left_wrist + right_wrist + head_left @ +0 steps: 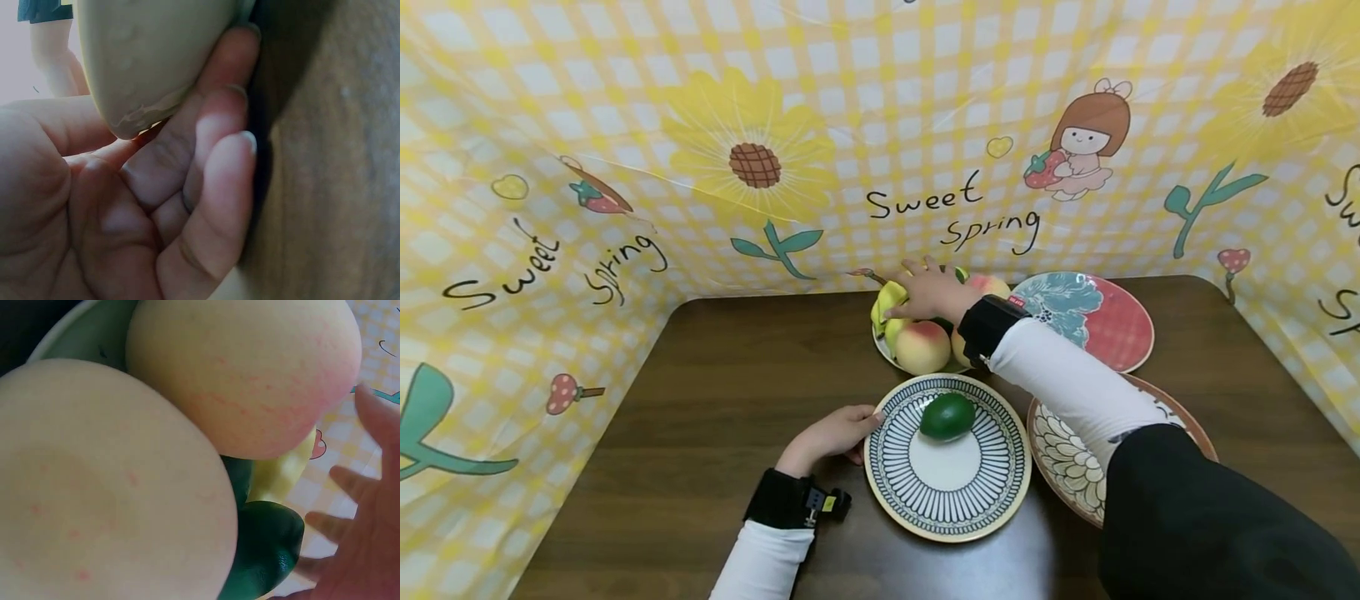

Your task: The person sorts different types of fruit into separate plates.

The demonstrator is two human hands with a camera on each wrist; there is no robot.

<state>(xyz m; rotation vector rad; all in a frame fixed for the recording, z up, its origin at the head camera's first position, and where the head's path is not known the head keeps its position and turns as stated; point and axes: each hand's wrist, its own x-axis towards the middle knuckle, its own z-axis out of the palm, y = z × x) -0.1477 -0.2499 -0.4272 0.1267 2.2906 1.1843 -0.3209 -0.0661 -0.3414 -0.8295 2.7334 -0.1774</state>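
Reading a clock laid over the patterned plate (945, 471) on the tabletop (722, 400), with twelve toward the cloth backdrop (880, 108), we find one green fruit (947, 417) lying on it, a little toward twelve from its middle. That much, we judge, is done. At ten o'clock our left hand (835, 432) grips the plate's rim, thumb above and fingers curled beneath. Just beyond the plate, at twelve, the pale green dish (103, 337) remains well filled: we see peaches (922, 348), yellow fruit (884, 308) at the dish's own nine to ten o'clock, and a second green fruit (269, 547). Our right hand (938, 293) is over that dish with its fingers spread apart — near the second green fruit in the right wrist view, with nothing visibly held. So the work looks early to us — a single piece on the plate, several in the dish. The flowered plate (1116, 321) between one and two o'clock and the brown-rimmed plate (1063, 454) at three show no fruit, though our sleeve hides part of the latter.
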